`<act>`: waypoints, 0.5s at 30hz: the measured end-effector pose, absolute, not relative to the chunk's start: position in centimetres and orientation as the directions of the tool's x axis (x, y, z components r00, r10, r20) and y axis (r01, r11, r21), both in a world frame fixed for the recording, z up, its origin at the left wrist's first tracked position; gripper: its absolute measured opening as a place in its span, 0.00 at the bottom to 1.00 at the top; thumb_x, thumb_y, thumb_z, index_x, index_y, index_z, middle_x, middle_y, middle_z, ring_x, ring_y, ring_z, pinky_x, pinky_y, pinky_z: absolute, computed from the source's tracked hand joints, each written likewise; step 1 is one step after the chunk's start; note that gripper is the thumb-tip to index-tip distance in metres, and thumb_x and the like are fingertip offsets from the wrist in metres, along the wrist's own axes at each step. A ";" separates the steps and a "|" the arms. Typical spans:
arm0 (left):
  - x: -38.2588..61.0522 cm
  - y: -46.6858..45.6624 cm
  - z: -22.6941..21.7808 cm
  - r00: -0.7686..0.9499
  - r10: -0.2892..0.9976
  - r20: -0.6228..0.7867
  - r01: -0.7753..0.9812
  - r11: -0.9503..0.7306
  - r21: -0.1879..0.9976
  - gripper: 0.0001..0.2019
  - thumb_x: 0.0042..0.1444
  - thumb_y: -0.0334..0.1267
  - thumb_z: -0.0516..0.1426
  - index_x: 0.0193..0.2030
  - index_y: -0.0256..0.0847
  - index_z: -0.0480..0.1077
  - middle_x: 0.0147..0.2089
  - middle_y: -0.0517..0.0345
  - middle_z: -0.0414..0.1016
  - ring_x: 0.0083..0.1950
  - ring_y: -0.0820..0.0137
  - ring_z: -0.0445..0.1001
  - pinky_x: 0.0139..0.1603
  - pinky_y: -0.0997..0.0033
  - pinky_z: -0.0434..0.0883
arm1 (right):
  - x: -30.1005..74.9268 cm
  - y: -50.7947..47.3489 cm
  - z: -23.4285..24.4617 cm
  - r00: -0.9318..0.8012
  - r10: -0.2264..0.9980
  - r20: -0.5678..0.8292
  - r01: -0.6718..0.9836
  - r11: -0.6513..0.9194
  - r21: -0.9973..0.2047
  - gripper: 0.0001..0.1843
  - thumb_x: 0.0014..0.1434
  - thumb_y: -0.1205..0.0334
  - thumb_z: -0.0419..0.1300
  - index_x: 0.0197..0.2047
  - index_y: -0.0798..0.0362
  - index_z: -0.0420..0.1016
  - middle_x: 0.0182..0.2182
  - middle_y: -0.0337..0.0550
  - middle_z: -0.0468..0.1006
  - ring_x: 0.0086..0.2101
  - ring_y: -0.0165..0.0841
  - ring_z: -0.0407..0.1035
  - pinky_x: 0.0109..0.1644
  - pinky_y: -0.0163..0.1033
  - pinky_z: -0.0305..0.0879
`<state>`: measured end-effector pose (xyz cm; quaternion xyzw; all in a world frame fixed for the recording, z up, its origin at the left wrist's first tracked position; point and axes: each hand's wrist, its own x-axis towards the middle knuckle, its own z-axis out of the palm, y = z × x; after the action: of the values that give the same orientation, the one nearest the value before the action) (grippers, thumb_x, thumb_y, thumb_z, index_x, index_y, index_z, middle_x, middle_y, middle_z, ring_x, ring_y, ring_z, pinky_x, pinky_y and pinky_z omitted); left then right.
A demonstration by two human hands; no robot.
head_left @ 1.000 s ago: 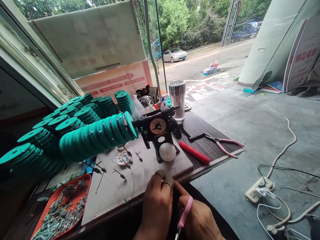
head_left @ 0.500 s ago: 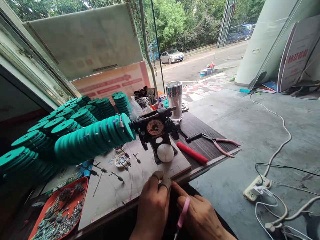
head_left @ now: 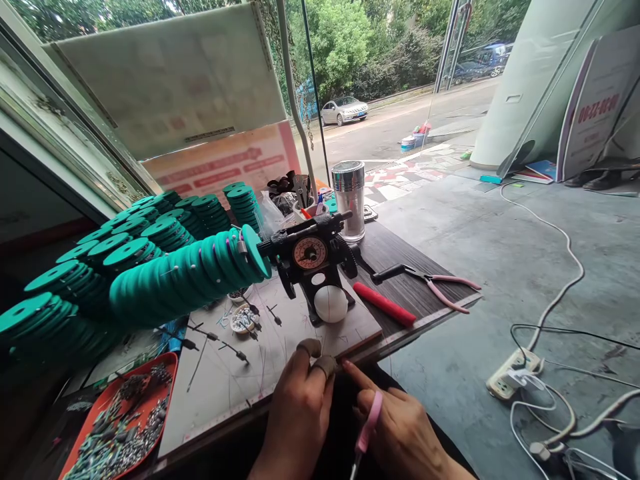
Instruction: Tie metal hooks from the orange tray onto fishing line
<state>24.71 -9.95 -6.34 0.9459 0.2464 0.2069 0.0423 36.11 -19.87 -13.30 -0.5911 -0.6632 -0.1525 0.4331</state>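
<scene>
At the board's front edge, my left hand (head_left: 300, 403) is closed in a pinch, with pale covers on two fingertips. Whatever it pinches is too small or hidden to make out. My right hand (head_left: 400, 423) has pink-handled scissors (head_left: 369, 423) hooked in its curled fingers, blades pointing down. Its index finger reaches toward the left fingertips. Beyond the hands stands a black hand-crank winder (head_left: 310, 257) with a dial, and a white ball (head_left: 331, 305) at its base. Small dark fishing-rig parts (head_left: 235, 352) lie on the pale board (head_left: 210, 407).
Teal foam spools (head_left: 185, 270) extend left from the winder, and more stacked spools (head_left: 75, 273) stand behind. A red tray (head_left: 167, 387) holds small metal parts. A red rod (head_left: 384, 305), pink-handled pliers (head_left: 445, 287) and a clear tumbler (head_left: 350, 200) are on the right. A power strip (head_left: 513, 373) lies on the floor.
My left hand has moved slightly left, opening a small gap from the right hand. The right hand and scissors have shifted only slightly.
</scene>
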 end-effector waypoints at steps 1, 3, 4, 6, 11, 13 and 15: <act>24.7 -9.9 -6.3 0.793 0.485 0.369 0.451 -0.874 0.180 0.10 0.52 0.24 0.50 0.33 0.36 0.72 0.37 0.48 0.69 0.38 0.61 0.74 0.37 0.61 0.76 | 36.1 -19.8 -13.4 0.076 0.654 0.753 0.916 0.253 -0.312 0.12 0.63 0.73 0.41 0.32 0.55 0.60 0.41 0.64 0.77 0.29 0.33 0.75 0.21 0.33 0.57; 24.7 -9.9 -6.5 0.792 0.488 0.367 0.455 -0.873 0.178 0.10 0.53 0.25 0.49 0.33 0.36 0.72 0.37 0.48 0.69 0.38 0.61 0.75 0.37 0.61 0.76 | 36.0 -19.7 -13.6 0.078 0.661 0.746 0.916 0.248 -0.316 0.12 0.63 0.73 0.41 0.32 0.54 0.60 0.41 0.64 0.77 0.30 0.34 0.75 0.21 0.34 0.57; 24.8 -9.9 -6.7 0.789 0.489 0.372 0.456 -0.872 0.181 0.10 0.53 0.25 0.49 0.34 0.36 0.72 0.37 0.48 0.69 0.39 0.61 0.75 0.37 0.61 0.76 | 36.0 -19.7 -13.6 0.079 0.670 0.738 0.915 0.244 -0.320 0.12 0.63 0.73 0.41 0.32 0.54 0.60 0.41 0.64 0.77 0.30 0.34 0.75 0.21 0.34 0.58; 24.8 -9.9 -7.1 0.780 0.488 0.391 0.450 -0.872 0.192 0.10 0.54 0.25 0.49 0.34 0.36 0.71 0.38 0.47 0.69 0.39 0.60 0.74 0.37 0.61 0.76 | 35.9 -19.7 -13.4 0.082 0.691 0.718 0.914 0.235 -0.331 0.12 0.63 0.73 0.41 0.31 0.54 0.60 0.41 0.62 0.77 0.27 0.33 0.75 0.21 0.34 0.59; 24.4 -10.4 -7.1 0.708 0.546 0.447 0.438 -0.837 0.329 0.10 0.55 0.26 0.50 0.34 0.37 0.72 0.39 0.48 0.69 0.41 0.61 0.73 0.40 0.62 0.74 | 36.1 -20.8 -11.8 0.153 0.663 0.733 0.893 0.224 -0.389 0.11 0.66 0.59 0.42 0.33 0.52 0.58 0.36 0.58 0.78 0.25 0.34 0.75 0.22 0.33 0.65; 24.0 -11.0 -6.2 0.633 0.662 0.401 0.456 -0.738 0.498 0.08 0.55 0.29 0.52 0.31 0.38 0.71 0.37 0.52 0.68 0.38 0.65 0.73 0.37 0.67 0.73 | 36.2 -21.7 -11.3 0.158 0.710 0.687 0.896 0.190 -0.402 0.19 0.65 0.48 0.41 0.34 0.53 0.60 0.32 0.57 0.77 0.20 0.33 0.73 0.19 0.32 0.66; 23.5 -11.7 -5.1 0.570 0.767 0.295 0.447 -0.590 0.672 0.07 0.54 0.33 0.54 0.27 0.39 0.71 0.34 0.55 0.68 0.34 0.69 0.72 0.34 0.72 0.72 | 36.3 -22.6 -11.3 0.124 0.803 0.583 0.908 0.144 -0.393 0.24 0.63 0.44 0.39 0.33 0.54 0.63 0.31 0.57 0.77 0.20 0.34 0.73 0.18 0.32 0.67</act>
<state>23.49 -11.67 -5.08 0.8425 0.3601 0.2923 0.2740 36.33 -22.59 -11.29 -0.6502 -0.6579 -0.0706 0.3733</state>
